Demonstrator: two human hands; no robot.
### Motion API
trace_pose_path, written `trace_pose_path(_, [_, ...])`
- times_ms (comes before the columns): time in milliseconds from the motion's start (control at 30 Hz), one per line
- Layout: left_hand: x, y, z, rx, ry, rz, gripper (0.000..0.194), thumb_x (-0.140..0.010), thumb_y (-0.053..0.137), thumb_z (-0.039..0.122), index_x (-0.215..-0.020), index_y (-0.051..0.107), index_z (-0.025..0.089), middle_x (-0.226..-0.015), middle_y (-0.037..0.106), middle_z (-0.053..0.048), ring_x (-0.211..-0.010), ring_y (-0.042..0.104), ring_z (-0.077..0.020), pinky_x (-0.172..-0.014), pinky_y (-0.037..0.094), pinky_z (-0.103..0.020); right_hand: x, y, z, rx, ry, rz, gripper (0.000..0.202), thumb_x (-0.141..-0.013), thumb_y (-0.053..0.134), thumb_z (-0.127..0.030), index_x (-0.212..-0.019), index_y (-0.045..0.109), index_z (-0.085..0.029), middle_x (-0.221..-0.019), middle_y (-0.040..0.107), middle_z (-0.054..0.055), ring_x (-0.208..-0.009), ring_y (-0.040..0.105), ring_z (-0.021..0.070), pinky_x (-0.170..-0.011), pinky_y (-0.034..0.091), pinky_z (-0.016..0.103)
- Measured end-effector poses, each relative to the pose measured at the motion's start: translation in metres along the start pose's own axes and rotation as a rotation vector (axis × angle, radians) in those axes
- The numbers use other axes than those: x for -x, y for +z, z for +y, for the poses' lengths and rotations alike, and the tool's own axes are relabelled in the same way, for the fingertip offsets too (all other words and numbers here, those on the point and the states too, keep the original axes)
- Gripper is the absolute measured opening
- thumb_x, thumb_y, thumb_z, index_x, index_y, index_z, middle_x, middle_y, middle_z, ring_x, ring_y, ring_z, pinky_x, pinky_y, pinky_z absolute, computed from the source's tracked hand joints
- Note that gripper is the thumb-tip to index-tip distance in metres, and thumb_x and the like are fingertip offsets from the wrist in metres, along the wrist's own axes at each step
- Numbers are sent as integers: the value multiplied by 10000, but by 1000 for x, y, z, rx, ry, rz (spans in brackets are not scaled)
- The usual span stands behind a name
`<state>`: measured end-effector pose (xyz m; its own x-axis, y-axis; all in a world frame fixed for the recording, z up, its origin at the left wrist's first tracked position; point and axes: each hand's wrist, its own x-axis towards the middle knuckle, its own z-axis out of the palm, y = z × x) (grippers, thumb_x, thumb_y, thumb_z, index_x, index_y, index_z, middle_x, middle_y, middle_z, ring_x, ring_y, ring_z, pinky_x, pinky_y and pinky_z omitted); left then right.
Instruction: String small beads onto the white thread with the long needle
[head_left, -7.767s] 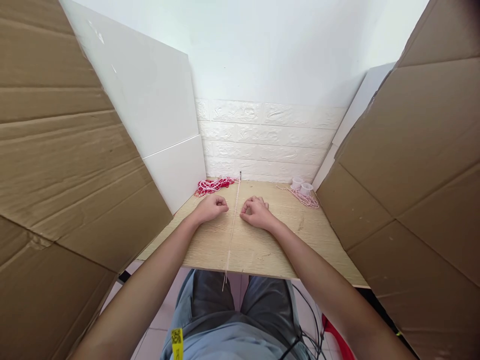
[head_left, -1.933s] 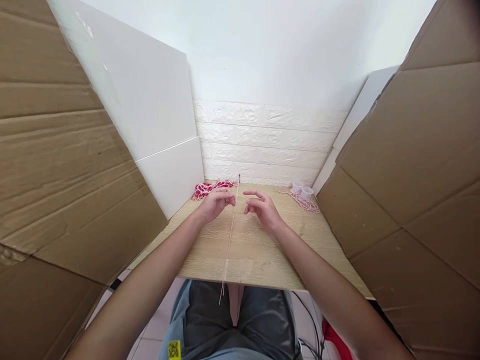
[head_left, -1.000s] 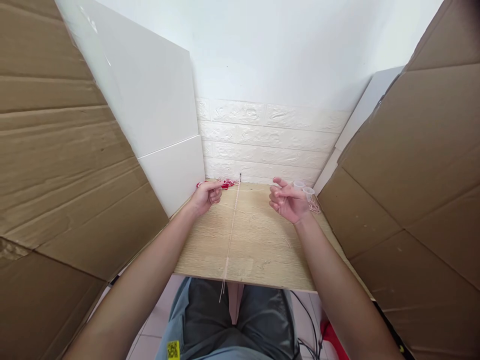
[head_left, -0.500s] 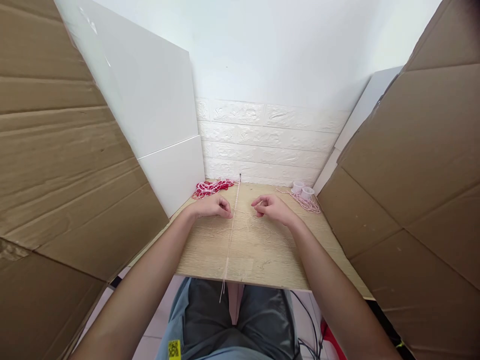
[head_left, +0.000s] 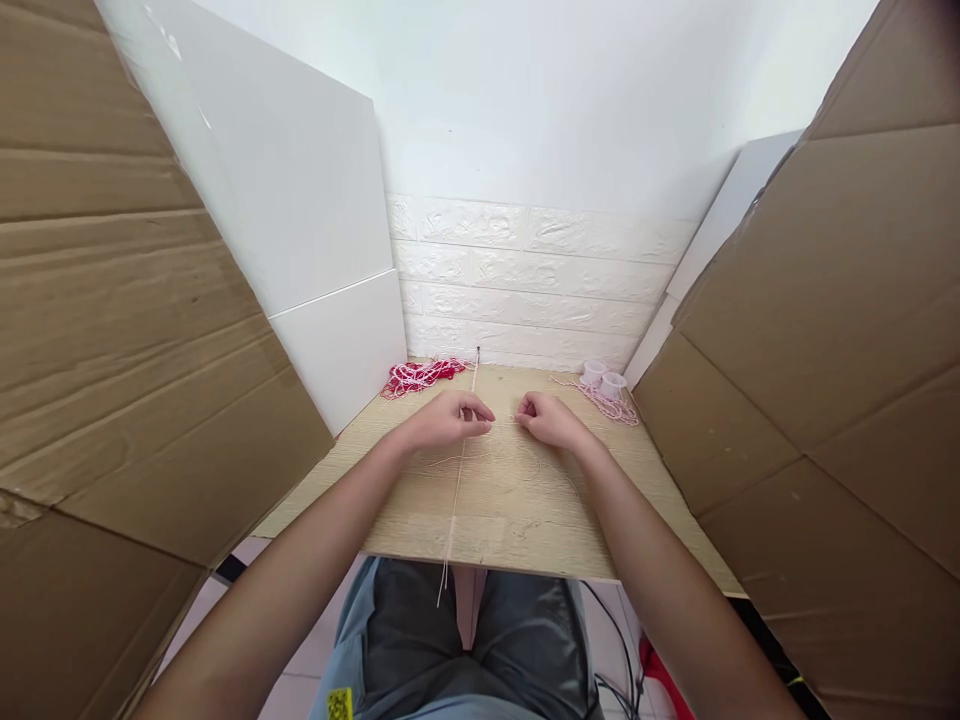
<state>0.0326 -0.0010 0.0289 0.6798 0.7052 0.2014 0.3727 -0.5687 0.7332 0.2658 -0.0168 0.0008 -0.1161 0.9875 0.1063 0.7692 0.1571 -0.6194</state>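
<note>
A pale cord [head_left: 457, 490] runs taut from a small dark pin [head_left: 478, 349] at the back of the tabletop to the front edge, where its loose ends hang down. My left hand [head_left: 448, 418] reaches across above this cord, thumb and fingertips slightly apart, with nothing clearly visible between them. To the right of the cord, my right hand [head_left: 551, 420] is closed in a pinch on what looks like a fine pale thread, its tip pointing towards my left fingers. More fine thread lies loosely on the wood below both hands, hard to make out against the grain.
Red and pink-white cords [head_left: 424, 377] lie bundled at the back left. Two small clear cups [head_left: 613, 385] stand at the back right beside a pink twisted cord [head_left: 616, 408]. Cardboard panels [head_left: 832, 400] flank the wooden tabletop [head_left: 525, 520]; a white brick-patterned wall [head_left: 540, 270] closes the back.
My left hand has moved right, across the taut cord, and its pinched fingers have parted. My right hand has stayed near its place, its fingers drawn closer together.
</note>
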Motion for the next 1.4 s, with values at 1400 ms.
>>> trace_pose_path(1400, [-5,0,5,759,-215,244,96,-645,680,210,-681,656,125,-692,627,-35,-524,444,-69,-487,297,-228,-22,14,27,18,36,394,114,-782,630,-287,-757,654,-179,-848,677,64,-794,569,185,-737,406,297])
